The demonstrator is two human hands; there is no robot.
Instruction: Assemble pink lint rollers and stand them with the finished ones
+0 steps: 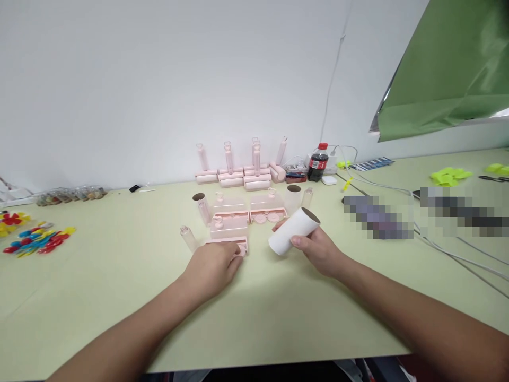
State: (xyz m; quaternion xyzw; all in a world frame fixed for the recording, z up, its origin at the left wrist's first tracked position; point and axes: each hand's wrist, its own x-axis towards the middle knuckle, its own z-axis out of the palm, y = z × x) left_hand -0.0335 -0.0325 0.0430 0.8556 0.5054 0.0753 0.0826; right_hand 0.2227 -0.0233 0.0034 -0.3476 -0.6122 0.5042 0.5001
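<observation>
My right hand is closed around a white paper roll with a brown core, held tilted just above the table. My left hand rests knuckles up on the table, its fingertips curled onto a small pink part at the front of a pink lint-roller case. What the fingers hold is mostly hidden. A clear handle tube lies just left of that hand. More pink cases and clear tubes sit behind.
Assembled pink rollers stand by the wall beside a cola bottle. Coloured plastic pieces lie far left, small jars behind them. Cables and yellow bits cross the right side. A green sheet hangs upper right.
</observation>
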